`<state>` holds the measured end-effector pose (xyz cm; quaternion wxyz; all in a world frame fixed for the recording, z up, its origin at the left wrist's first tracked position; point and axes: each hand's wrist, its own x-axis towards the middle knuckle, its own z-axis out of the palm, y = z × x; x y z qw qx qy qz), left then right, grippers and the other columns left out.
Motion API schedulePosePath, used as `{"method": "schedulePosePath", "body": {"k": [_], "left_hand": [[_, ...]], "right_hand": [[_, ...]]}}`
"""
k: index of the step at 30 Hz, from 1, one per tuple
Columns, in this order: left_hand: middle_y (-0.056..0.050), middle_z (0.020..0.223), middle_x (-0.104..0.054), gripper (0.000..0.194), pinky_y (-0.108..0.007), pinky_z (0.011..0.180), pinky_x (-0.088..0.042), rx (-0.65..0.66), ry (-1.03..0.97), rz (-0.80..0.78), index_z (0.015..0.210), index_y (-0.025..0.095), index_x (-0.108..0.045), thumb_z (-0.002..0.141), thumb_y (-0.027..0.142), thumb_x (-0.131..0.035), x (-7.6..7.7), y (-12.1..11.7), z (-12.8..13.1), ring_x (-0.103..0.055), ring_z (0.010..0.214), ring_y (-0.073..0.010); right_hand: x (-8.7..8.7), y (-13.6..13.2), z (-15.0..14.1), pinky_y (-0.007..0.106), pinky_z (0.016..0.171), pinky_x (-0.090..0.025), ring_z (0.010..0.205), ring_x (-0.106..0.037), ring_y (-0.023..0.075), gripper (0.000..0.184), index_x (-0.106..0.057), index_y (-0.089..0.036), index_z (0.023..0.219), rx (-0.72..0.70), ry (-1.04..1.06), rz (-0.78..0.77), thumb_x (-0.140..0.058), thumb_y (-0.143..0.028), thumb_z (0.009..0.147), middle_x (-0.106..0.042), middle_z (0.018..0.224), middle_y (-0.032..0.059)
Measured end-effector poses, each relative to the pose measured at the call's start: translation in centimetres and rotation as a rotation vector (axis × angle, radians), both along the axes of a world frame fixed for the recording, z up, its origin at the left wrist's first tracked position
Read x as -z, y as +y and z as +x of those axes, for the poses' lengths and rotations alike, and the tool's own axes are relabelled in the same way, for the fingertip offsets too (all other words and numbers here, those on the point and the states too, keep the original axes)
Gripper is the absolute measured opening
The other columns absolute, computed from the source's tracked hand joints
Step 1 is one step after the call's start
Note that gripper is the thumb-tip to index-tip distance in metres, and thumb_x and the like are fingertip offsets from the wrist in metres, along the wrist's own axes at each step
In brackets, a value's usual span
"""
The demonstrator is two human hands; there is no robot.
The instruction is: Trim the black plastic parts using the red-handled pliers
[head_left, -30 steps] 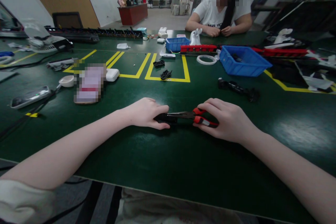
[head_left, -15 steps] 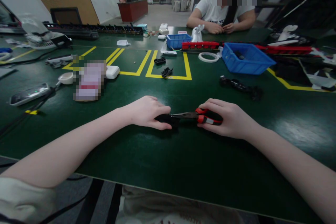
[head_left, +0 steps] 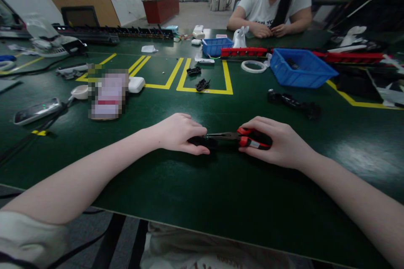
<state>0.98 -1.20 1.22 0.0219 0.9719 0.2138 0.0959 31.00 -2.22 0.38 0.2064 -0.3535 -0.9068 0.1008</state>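
L hand [head_left: 179, 133] pinches a blk part [head_left: 212, 143] btwn thumb & fingers, low over the green desk [head_left: 205, 189]; R hand [head_left: 276, 141] is wrapped round the handles of red/blk pliers [head_left: 234, 135], tips pointing at the part, contact unclear. Farther back: 2 small blk pieces [head_left: 202, 85] w/in a yellow tape outline [head_left: 227, 76], a longer dark piece [head_left: 289, 101] beyond R hand, & a blue bin [head_left: 304, 80] behind that w/ dark contents [head_left: 293, 64]
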Motion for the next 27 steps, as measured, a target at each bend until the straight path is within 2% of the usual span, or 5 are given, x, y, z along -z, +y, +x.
{"method": "schedulePosePath", "body": {"k": [8, 27], "left_hand": [[-0.001, 0.067, -0.060, 0.048, -0.028, 0.060, -0.035, -0.004, -0.011, 0.051, 0.078, 0.017, -0.062, 0.094, 0.059, -0.044, 0.04, 0.09, -0.20, -0.051, 0.056, -0.0139], [-0.001, 0.068, -0.060, 0.049, -0.027, 0.060, -0.035, -0.044, -0.025, 0.119, 0.075, 0.017, -0.064, 0.091, 0.060, -0.047, 0.25, 0.25, -0.37, -0.048, 0.054, -0.0123]], "right_hand": [[-0.13, -0.23, -0.22, 0.035, 0.073, -0.053, 0.088, -0.064, 0.0215, 0.040, -0.062, -0.022, 0.109, 0.060, 0.028, -0.015, -0.069, -0.049, 0.080, -0.066, 0.102, 0.0058], [0.18, -0.15, -0.56, 0.037, 0.070, -0.054, 0.085, -0.065, 0.0226, 0.038, -0.062, -0.023, 0.107, 0.029, 0.078, -0.058, -0.069, -0.049, 0.080, -0.067, 0.099, 0.0063]]}}
